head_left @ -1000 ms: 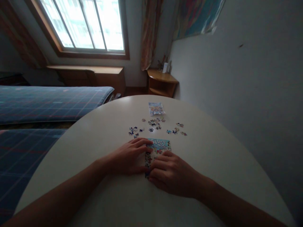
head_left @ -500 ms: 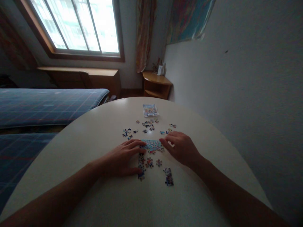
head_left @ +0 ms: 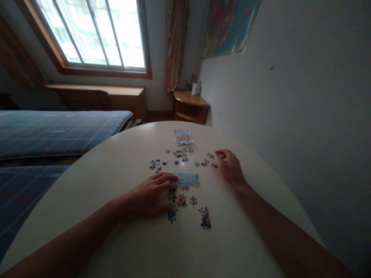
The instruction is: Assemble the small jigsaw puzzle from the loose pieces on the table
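1. The upper puzzle strip [head_left: 188, 179] lies flat on the white table [head_left: 136, 247], in front of the person; its long axis goes from left to right. It is light blue, with pale curling shapes and small coloured figures along the near edge.
2. The side puzzle strip [head_left: 172, 212] has its long axis toward the person, under the left end of the first. It looks dark and many-coloured; fingers cover the corner, so one cannot tell if the two are joined.
3. The small puzzle block [head_left: 205, 217] lies apart, to the right — also lengthwise toward the person, far end leaning slightly left. It is dark, purplish, with knobs on its left side.
4. The left hand [head_left: 153, 194] is spread, palm down, its fingertips on the strips' left edge.
5. The right hand [head_left: 230, 166] is half curled beside the loose pieces [head_left: 204, 163] — whether it holds one, one cannot tell.
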Demonstrator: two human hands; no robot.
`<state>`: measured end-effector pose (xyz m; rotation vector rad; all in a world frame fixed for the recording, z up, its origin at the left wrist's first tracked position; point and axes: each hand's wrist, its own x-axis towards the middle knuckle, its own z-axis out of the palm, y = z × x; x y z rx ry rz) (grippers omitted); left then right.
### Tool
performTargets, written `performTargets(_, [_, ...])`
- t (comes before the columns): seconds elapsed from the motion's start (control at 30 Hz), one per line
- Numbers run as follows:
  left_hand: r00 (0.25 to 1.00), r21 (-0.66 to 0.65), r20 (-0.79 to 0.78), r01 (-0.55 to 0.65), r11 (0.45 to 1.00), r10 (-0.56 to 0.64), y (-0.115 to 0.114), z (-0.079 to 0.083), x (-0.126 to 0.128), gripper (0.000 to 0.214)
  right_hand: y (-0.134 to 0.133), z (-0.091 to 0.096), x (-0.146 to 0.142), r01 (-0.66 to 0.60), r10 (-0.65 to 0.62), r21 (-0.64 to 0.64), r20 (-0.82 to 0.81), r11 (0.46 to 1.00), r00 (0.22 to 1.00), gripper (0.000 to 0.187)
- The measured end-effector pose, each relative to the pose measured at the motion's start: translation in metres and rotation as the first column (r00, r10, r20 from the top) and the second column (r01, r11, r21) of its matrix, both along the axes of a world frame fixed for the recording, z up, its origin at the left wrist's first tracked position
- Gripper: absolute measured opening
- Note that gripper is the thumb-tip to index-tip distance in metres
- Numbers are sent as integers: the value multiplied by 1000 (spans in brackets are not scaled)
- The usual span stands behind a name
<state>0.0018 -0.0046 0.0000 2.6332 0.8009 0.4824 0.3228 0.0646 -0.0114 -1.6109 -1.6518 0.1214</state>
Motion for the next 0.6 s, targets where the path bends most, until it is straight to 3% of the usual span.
performTargets(0.27, [1000,16,2,6,1000,-6,1,-1,0,50,2,-9,-3,-61,71,-63,170,996,983,38])
performTargets(0.6, [1000,1,6,7,1000,-7,0,1,1,49,-2,-8,-5,-191,225,-156,247,969,942,38])
